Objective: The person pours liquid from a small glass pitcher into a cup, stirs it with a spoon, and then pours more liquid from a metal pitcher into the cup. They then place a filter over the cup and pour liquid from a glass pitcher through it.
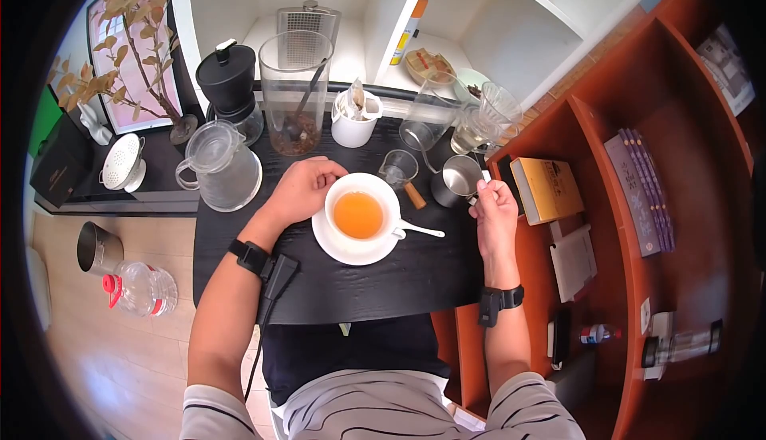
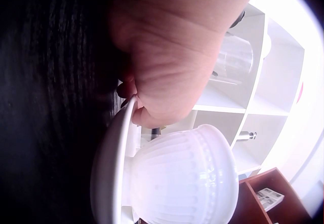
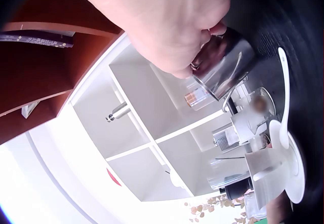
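A white teacup (image 1: 361, 209) of amber liquid stands on a white saucer (image 1: 331, 240), with a white spoon (image 1: 423, 232) lying on the saucer to the right of the cup. My left hand (image 1: 302, 190) pinches the saucer's far-left rim; in the left wrist view, the rim runs between thumb and fingers beside the ribbed cup. At the right, my right hand (image 1: 496, 210) grips the handle of a small steel gooseneck kettle (image 1: 457, 182), which stands upright on the black table. Fingers hide most of that handle in the right wrist view (image 3: 225, 64).
Behind the cup are a small glass pitcher with a wooden handle (image 1: 414, 196), a white mug with a drip bag (image 1: 357, 125) and a tall glass cylinder (image 1: 294, 97). A lidded glass jug (image 1: 219, 166) and black grinder (image 1: 229, 81) stand left. Brown shelves (image 1: 590, 145) flank the right.
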Motion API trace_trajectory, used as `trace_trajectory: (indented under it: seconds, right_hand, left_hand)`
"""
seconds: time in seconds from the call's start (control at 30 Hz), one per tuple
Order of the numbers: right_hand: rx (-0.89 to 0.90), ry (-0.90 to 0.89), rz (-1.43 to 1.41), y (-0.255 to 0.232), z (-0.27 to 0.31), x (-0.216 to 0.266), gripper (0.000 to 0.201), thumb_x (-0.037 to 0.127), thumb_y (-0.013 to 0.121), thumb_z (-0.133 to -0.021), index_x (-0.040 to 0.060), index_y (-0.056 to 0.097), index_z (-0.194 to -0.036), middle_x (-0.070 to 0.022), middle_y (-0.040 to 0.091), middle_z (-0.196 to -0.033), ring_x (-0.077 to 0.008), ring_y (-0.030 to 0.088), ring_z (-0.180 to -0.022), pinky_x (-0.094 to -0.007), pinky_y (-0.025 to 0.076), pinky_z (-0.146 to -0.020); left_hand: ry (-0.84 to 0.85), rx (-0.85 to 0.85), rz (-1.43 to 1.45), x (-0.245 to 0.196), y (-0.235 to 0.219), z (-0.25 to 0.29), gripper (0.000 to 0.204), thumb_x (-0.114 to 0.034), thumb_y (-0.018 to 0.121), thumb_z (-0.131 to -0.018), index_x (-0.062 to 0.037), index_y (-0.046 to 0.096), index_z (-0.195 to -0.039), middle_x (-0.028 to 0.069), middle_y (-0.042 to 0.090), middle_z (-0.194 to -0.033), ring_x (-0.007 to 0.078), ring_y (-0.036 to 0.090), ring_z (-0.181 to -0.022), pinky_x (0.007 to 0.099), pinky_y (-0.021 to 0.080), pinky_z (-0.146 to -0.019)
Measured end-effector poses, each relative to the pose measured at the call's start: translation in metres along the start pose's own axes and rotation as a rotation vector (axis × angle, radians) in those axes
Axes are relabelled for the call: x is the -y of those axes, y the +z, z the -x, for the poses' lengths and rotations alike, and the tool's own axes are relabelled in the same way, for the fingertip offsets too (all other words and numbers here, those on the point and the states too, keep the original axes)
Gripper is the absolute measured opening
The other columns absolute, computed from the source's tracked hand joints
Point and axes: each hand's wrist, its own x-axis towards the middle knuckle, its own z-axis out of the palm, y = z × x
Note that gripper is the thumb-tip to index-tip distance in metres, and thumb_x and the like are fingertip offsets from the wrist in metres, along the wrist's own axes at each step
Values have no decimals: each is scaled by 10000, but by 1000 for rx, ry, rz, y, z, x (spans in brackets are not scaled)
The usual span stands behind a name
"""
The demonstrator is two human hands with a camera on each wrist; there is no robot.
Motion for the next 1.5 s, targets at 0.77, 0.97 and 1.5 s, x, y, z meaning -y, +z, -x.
trace_trajectory:
  seconds: [0.77,0.97,1.5]
  right_hand:
    - [-176,-326,469,-14,-1,-20,219,228,691,-1063,21,659,-1127,-48,686,-975,-115,646,-905,-253,519,-717]
    - [-54,-361,502,22,53,21,72,104,656,-1064,33,646,-1055,24,634,-914,-47,568,-819,-213,461,-756]
    - [485,104,267,79,94,4,160,174,618,-1102,21,629,-1145,-17,730,-963,-78,688,-802,-211,481,-635]
  left_hand:
    - [-7,-1,-8,2,0,0,200,-104,811,-881,-42,795,-1071,-4,656,-863,58,550,-700,235,461,-643]
    - [13,6,-26,3,0,-1,195,-105,807,-885,-46,797,-1070,-7,656,-865,61,551,-705,238,464,-651]
    - [13,-6,-33,5,1,-1,184,-86,798,-889,-50,799,-1069,-13,642,-859,49,544,-696,231,456,-634]
